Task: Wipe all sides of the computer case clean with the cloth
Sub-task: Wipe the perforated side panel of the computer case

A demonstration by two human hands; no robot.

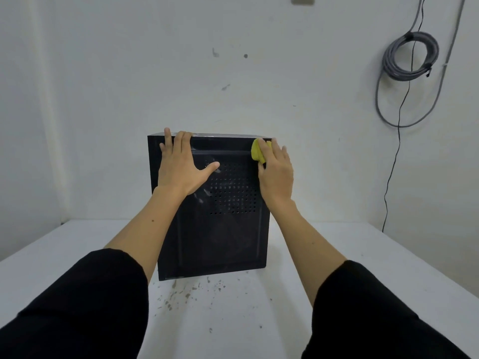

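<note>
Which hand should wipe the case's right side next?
Right, probably: the right hand already holds the yellow cloth at the computer case top right corner, while the left hand lies flat, steadying it.

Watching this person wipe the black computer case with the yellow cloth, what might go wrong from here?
1. The tall black metal computer case stands upright on the white table; both hands work near its top edge, so a hard push might tip it towards the wall.
2. The small yellow cloth sits bunched at the top right corner under the right hand, so it may slip off the edge.
3. The left hand lies flat on the panel and may leave fresh smudges.
</note>
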